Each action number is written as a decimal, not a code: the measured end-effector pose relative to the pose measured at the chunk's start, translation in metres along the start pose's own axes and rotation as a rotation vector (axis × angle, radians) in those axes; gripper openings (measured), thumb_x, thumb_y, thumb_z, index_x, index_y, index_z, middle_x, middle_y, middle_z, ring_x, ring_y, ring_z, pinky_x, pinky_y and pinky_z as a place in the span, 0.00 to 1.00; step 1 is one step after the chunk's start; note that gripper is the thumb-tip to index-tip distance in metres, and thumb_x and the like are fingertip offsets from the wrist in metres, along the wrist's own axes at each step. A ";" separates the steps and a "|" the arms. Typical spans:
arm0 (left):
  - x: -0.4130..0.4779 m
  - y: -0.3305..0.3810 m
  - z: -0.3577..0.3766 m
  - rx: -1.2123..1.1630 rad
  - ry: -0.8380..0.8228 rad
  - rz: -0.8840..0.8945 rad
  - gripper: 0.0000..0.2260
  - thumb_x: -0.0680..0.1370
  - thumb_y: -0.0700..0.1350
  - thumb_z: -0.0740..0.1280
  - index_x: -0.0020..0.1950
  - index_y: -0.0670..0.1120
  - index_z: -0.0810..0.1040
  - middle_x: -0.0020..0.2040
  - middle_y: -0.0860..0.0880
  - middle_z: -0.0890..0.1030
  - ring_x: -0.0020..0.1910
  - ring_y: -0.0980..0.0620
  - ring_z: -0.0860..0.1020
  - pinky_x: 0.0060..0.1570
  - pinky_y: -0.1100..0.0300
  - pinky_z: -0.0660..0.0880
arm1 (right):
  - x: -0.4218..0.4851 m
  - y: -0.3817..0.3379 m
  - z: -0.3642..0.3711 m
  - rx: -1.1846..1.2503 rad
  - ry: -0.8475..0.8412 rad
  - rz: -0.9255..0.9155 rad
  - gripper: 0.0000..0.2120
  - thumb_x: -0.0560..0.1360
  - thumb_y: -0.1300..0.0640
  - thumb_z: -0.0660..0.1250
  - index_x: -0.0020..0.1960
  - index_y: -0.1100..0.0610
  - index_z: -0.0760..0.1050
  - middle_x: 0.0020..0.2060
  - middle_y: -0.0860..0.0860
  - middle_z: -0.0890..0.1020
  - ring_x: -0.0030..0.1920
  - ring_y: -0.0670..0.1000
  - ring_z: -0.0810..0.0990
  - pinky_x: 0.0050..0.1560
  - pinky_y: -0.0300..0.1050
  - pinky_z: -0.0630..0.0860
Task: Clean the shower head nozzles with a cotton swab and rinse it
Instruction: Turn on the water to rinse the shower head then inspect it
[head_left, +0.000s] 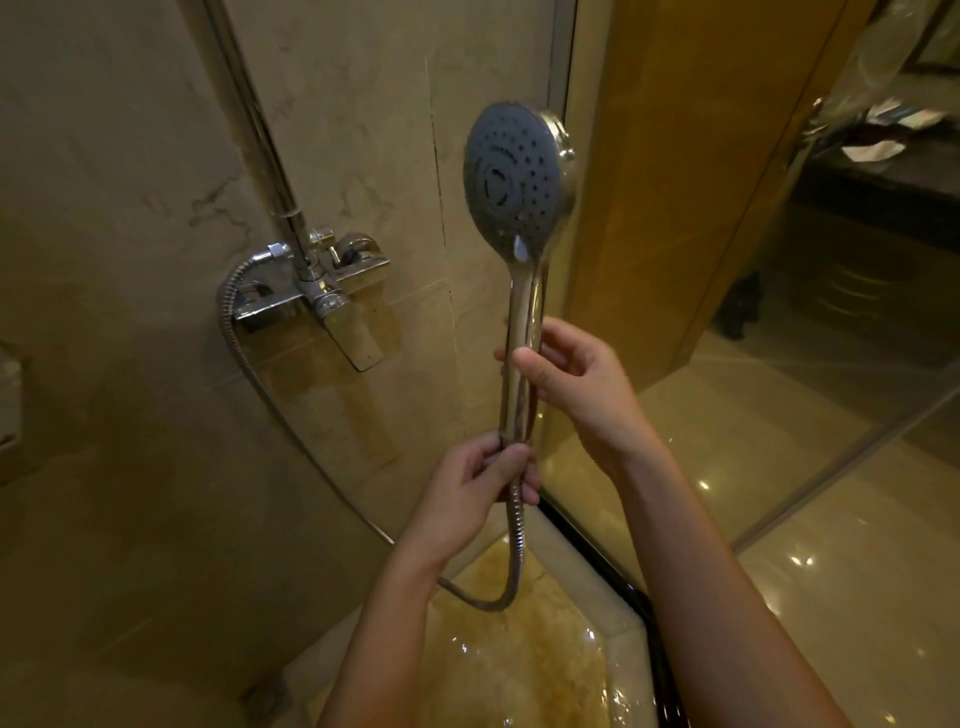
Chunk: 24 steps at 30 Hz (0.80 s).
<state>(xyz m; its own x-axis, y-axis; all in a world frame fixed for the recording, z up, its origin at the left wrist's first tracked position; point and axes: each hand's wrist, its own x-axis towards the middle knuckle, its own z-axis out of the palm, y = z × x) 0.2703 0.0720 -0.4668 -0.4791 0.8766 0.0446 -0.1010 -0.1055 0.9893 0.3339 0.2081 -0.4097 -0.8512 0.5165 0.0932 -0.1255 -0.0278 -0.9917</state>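
Before the wall (363, 130) — grips handle (524, 312) in right hand (571, 384), hose (514, 525) in left hand (478, 478), likely to face nozzles (511, 176) for swabbing.

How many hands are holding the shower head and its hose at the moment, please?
2. The left hand grips the hose just under the handle; the right hand holds the handle higher up, below the shower head.

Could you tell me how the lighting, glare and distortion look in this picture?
Head view: dim, warm yellowish light; the chrome of the shower head and mixer tap glints; bright specks of glare on the glossy floor at right; wide-angle distortion bows the riser rail.
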 end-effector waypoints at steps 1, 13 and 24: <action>0.001 0.002 0.001 -0.050 -0.054 -0.005 0.10 0.74 0.49 0.63 0.46 0.43 0.77 0.34 0.51 0.81 0.32 0.56 0.79 0.38 0.64 0.77 | -0.001 0.004 -0.002 0.061 -0.122 0.059 0.30 0.69 0.45 0.73 0.66 0.57 0.73 0.56 0.57 0.82 0.58 0.57 0.79 0.56 0.52 0.78; 0.016 0.001 -0.018 0.287 -0.042 -0.352 0.13 0.80 0.42 0.58 0.52 0.35 0.78 0.38 0.48 0.80 0.33 0.60 0.77 0.35 0.71 0.70 | 0.008 0.046 0.016 0.036 0.218 0.183 0.13 0.75 0.53 0.70 0.37 0.56 0.69 0.22 0.50 0.73 0.26 0.52 0.77 0.29 0.43 0.78; 0.071 -0.001 -0.138 0.263 0.765 -0.355 0.25 0.79 0.53 0.60 0.71 0.41 0.60 0.67 0.42 0.70 0.62 0.46 0.72 0.64 0.46 0.69 | 0.030 0.103 -0.033 -0.368 0.119 0.090 0.12 0.76 0.51 0.67 0.44 0.59 0.71 0.31 0.49 0.72 0.29 0.45 0.70 0.29 0.40 0.68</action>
<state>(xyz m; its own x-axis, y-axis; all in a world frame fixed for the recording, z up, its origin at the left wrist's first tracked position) 0.1164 0.0693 -0.4842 -0.9196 0.2723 -0.2831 -0.1958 0.3070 0.9314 0.3123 0.2492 -0.5117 -0.7825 0.6224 0.0146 0.1569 0.2198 -0.9629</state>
